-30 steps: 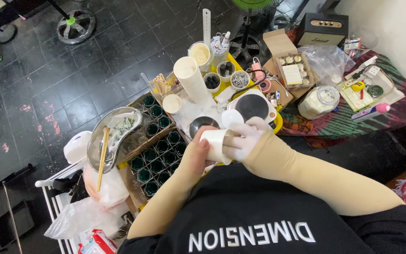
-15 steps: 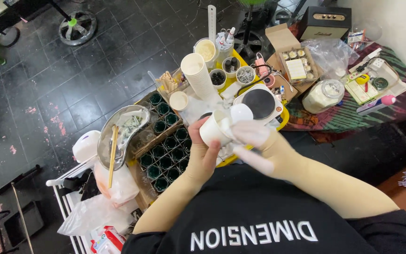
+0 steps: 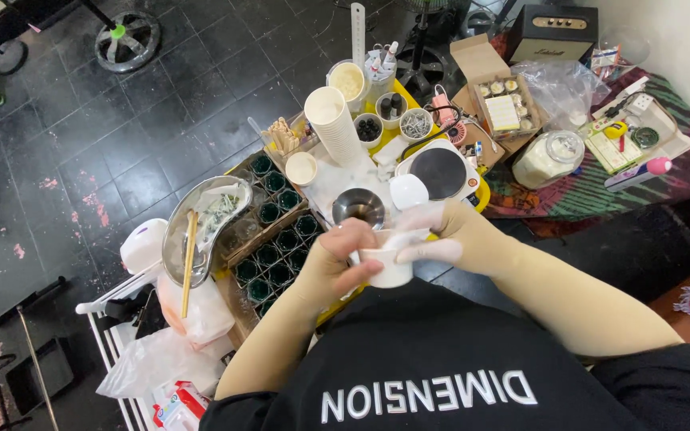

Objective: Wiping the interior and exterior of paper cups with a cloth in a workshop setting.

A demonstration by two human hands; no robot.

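Both hands raised at chest height, forearms converging: left hand point(image 3: 337, 259) wrapped around small white cup point(image 3: 387, 267), gloved right hand point(image 3: 433, 235) pinching its rim. Cup upright, contents possibly hidden.

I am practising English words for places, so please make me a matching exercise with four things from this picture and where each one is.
Things:
1. white paper cup
2. wooden stick
3. glass jar of white powder
4. small steel pot

Places:
a. lying across the oval metal tray
b. on the patterned cloth, right of the cardboard box
c. held between the left hand and the gloved right hand
d. on the table just beyond the hands, left of the round black hot plate

Pairs: 1-c, 2-a, 3-b, 4-d
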